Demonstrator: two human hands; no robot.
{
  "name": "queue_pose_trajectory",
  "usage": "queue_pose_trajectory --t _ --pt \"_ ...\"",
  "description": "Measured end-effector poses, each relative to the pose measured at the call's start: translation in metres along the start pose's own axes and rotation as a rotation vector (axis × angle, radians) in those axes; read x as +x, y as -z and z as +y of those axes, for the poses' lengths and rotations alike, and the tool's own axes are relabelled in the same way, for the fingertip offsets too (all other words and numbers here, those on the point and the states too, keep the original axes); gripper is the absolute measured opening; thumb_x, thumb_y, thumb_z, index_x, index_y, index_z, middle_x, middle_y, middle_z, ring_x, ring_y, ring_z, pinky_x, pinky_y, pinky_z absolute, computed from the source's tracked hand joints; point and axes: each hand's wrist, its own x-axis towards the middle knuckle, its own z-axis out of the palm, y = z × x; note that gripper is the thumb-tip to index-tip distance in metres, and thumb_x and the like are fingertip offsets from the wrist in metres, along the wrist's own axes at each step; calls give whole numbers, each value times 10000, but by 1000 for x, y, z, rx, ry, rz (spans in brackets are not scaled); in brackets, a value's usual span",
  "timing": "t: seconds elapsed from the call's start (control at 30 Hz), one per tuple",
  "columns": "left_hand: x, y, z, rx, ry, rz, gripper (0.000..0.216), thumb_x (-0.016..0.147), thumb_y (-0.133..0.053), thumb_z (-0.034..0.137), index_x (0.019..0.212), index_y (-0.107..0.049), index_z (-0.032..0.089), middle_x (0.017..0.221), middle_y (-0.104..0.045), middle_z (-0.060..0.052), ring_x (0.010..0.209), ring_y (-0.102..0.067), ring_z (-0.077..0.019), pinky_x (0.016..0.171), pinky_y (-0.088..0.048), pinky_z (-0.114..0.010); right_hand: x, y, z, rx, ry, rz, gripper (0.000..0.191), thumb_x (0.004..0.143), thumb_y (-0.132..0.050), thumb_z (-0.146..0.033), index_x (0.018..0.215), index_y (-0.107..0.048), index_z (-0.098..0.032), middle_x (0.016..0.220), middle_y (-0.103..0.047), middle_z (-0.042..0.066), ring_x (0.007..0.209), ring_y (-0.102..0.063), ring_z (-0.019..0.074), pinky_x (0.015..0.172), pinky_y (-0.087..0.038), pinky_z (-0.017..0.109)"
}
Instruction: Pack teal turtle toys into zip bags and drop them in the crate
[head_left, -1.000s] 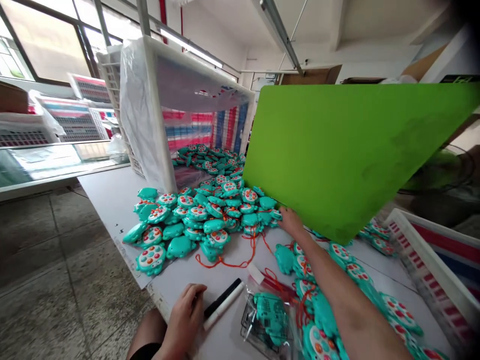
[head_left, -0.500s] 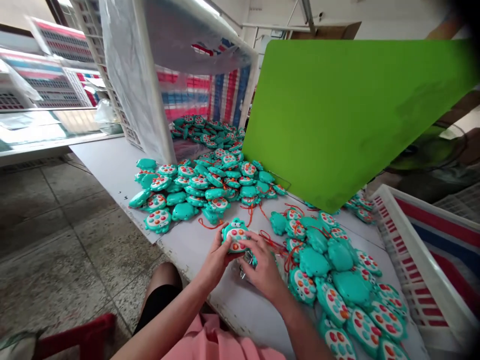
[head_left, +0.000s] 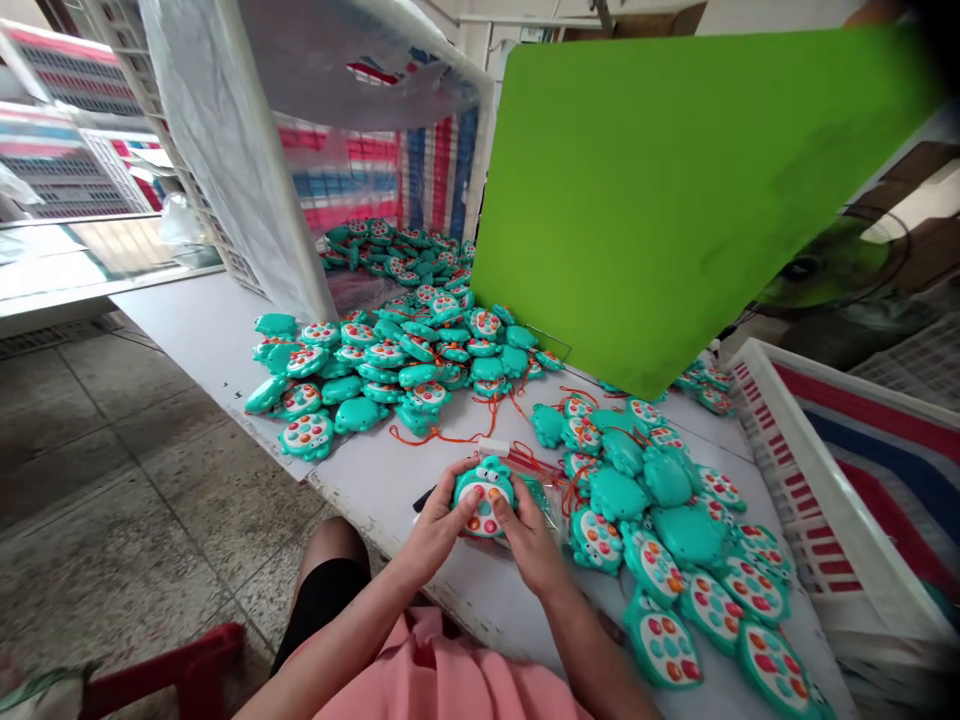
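A teal animal-shaped push-button toy [head_left: 486,482] with bulging eyes is held face up between both hands. My left hand [head_left: 441,520] grips its left side, thumb on the coloured buttons. On the opposite side, my right hand [head_left: 531,535] is closed round the edge, its thumb also pressing on the white face. Some clear plastic wrapping [head_left: 553,500] lies by the right hand. Just beyond the toy is a small white block [head_left: 493,447], and orange cords [head_left: 525,460] trail nearby. A dark object shows partly by the left fingers.
Similar toys form a heap [head_left: 382,360] spilling from a tipped, plastic-lined crate [head_left: 296,220]. Another heap [head_left: 626,495] lies to the right. A green board [head_left: 660,200] leans behind them. A white crate [head_left: 832,500] stands at the right, a red stool [head_left: 172,670] lower left.
My right hand, earlier spread over the toy's face, now grips its right side. The toy has come slightly lower and to the right. The whole view has shifted a little.
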Motion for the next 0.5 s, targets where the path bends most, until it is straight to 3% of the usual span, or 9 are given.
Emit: queue_pose_trajectory --t 0.1,0.2,0.27,0.37,0.43,0.5 --pt "-1 0 1 -16 -7 -65 730 728 -751 356 1354 -389 259 1227 -550 -68 950 -596 -191 810 -534 -298 1 1 0 -40 32 52 455 877 -524 -535 1217 -549 -233 1113 -640 59 1015 -597 234 906 -488 363" --pt "-3 -3 0 -87 70 -88 952 620 -834 291 1400 -289 302 1261 -516 -84 878 -619 -197 692 -569 -311 2 5 8 -59 2 26 499 870 -517 -564 1233 -542 -224 1146 -632 74 1031 -596 247 894 -496 370" --pt "-3 -4 1 -89 78 -65 913 655 -808 308 1405 -287 301 1267 -513 -94 905 -619 -214 669 -569 -305 2 9 13 -33 -56 21 538 872 -481 -602 1263 -531 -236 1233 -600 74 1129 -558 253 938 -479 378" --pt "-2 -3 4 -58 26 -39 939 621 -831 285 1405 -316 275 1336 -482 -97 1058 -578 -243 823 -534 -309 0 12 17 54 -134 24 605 877 -421 -645 1338 -478 -258 1381 -495 62 1264 -462 252 997 -449 400" --pt "-1 0 6 -36 5 -20 979 584 -853 285 1409 -326 258 1360 -471 -101 1094 -560 -249 878 -505 -308 -2 11 13 110 -159 -49 630 866 -444 -646 1381 -421 -283 1415 -455 62 1255 -472 257 969 -477 416" --pt "-1 2 6 -7 16 36 817 665 -794 363 1367 -396 234 1270 -543 -96 1010 -591 -227 802 -519 -286 -4 9 6 176 -165 -175 671 845 -491 -639 1415 -353 -314 1391 -472 71 1178 -537 267 868 -539 420"
